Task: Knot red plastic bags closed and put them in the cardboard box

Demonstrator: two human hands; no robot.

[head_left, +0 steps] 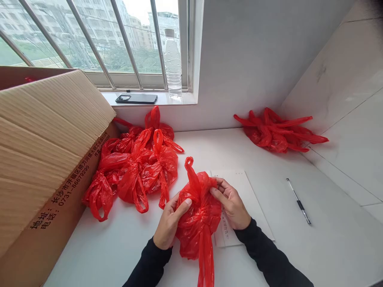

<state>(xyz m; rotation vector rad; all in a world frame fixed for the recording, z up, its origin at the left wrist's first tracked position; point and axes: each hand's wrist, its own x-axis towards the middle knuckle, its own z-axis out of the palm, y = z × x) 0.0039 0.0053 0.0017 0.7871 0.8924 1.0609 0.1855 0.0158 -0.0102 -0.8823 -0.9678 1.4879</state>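
Note:
A knotted red plastic bag [194, 235] is held between my two hands over the white table. My left hand [170, 223] grips its left side, thumb on top and the other fingers hidden behind. At the upper right of the bag, my right hand [231, 203] pinches the plastic between thumb and fingers. One handle loop points up and away; long red ends hang toward me from the knot. What the bag contains cannot be made out. Partly beneath the bag and my right hand lies an open notebook [239, 187] with handwritten marks.
Several tied red bags [134, 167] are piled on the left beside a large open cardboard box [54, 135]. More red bags [275, 131] lie by the right wall. A pen [299, 203] rests right of the notebook. A phone [137, 98] and water bottle [172, 67] occupy the windowsill.

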